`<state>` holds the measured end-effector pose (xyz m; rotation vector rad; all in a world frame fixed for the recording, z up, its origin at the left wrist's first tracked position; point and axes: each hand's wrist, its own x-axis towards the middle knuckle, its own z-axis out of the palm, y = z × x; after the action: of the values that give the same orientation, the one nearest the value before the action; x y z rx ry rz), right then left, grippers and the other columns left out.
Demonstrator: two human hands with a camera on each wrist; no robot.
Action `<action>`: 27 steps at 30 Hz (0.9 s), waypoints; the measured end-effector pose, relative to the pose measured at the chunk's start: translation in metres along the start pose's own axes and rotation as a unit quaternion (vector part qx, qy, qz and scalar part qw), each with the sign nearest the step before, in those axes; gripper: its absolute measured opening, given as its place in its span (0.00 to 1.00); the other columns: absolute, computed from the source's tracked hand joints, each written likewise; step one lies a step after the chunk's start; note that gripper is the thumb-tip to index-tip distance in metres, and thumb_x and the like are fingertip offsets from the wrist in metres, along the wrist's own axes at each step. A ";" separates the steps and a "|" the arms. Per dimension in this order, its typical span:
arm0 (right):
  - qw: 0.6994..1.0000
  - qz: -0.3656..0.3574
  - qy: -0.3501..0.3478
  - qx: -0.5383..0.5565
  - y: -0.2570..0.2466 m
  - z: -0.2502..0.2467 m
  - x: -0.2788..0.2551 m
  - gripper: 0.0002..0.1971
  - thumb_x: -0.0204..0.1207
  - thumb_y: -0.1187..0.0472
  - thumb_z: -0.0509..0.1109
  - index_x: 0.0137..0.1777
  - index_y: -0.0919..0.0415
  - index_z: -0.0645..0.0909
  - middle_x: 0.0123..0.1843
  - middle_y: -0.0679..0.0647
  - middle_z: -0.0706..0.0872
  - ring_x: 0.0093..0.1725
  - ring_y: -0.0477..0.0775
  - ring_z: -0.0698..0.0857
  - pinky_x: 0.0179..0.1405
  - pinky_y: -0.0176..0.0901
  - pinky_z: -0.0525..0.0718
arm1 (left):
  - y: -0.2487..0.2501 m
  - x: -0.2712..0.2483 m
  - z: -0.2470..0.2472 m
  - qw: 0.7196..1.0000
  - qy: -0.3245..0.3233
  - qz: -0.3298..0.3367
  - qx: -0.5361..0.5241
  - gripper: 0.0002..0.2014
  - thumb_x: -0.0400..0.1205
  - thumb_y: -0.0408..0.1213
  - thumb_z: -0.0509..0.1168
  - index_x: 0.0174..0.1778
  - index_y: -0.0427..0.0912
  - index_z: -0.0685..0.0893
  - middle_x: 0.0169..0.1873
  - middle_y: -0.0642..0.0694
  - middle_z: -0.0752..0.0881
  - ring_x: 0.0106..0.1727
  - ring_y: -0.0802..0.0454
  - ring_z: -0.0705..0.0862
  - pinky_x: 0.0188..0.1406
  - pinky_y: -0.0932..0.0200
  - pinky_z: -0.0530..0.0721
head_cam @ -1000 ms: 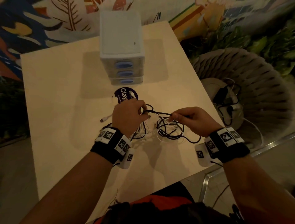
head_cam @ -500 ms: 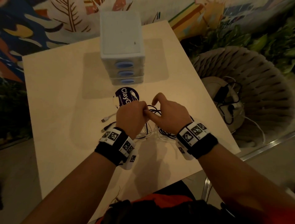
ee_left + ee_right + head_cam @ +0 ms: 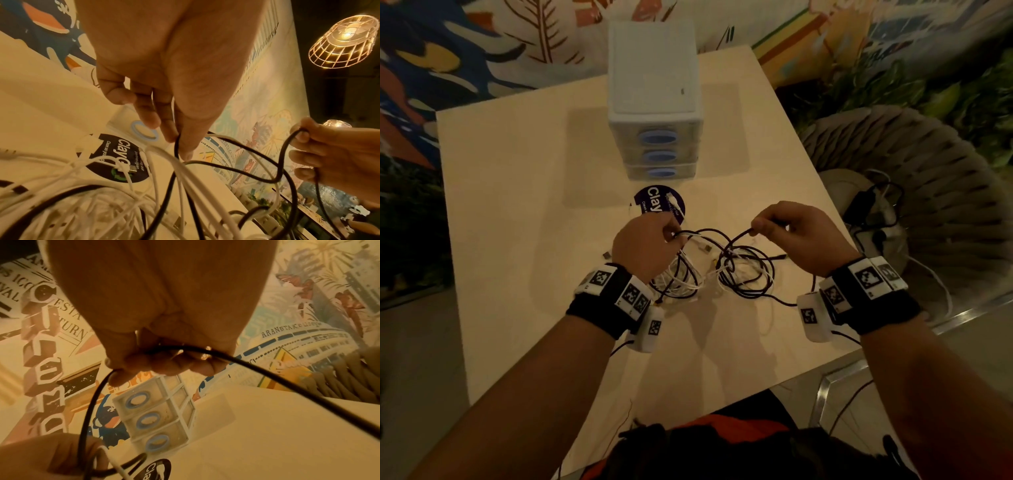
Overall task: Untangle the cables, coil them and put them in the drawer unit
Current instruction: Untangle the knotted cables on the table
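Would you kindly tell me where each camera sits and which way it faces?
Head: above, facing down at the pale wooden table; both forearms show.
Left wrist: under the left hand, looking along its fingers at the tangled white cables.
Right wrist: under the right hand, facing the white three-drawer unit.
All three share the thin black cable, pinched by both hands.

A round dark sticker [image 3: 659,205] lies on the pale table [image 3: 517,212].
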<state>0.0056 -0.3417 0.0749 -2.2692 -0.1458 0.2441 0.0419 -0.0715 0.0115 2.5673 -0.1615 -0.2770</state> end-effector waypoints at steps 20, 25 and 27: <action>0.986 -0.053 0.131 -0.090 0.013 0.023 0.015 0.12 0.82 0.44 0.69 0.59 0.48 0.82 0.58 0.43 0.85 0.61 0.50 0.82 0.63 0.56 0.80 | 0.057 -0.030 0.010 0.963 -0.058 0.034 -0.262 0.06 0.82 0.43 0.75 0.54 0.52 0.89 0.38 0.54 0.92 0.32 0.59 0.89 0.44 0.53 0.89; 0.987 -0.079 0.101 -0.092 0.004 0.029 -0.003 0.18 0.74 0.39 0.77 0.51 0.51 0.79 0.47 0.44 0.80 0.48 0.47 0.79 0.48 0.40 0.78 | 0.057 -0.027 0.002 0.965 -0.032 0.042 -0.258 0.11 0.83 0.40 0.73 0.60 0.55 0.85 0.39 0.56 0.89 0.29 0.58 0.83 0.33 0.62 0.83; 0.994 -0.056 0.025 -0.090 0.004 0.039 -0.005 0.17 0.75 0.39 0.76 0.57 0.48 0.80 0.51 0.43 0.83 0.51 0.45 0.82 0.52 0.42 0.82 | 0.056 -0.026 0.002 0.961 -0.044 0.044 -0.271 0.14 0.84 0.38 0.71 0.65 0.55 0.84 0.40 0.55 0.88 0.29 0.57 0.82 0.34 0.60 0.84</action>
<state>-0.0073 -0.3165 0.0480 -2.4341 -0.2781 0.1186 0.0130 -0.1158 0.0438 2.0009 -0.2006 -0.3483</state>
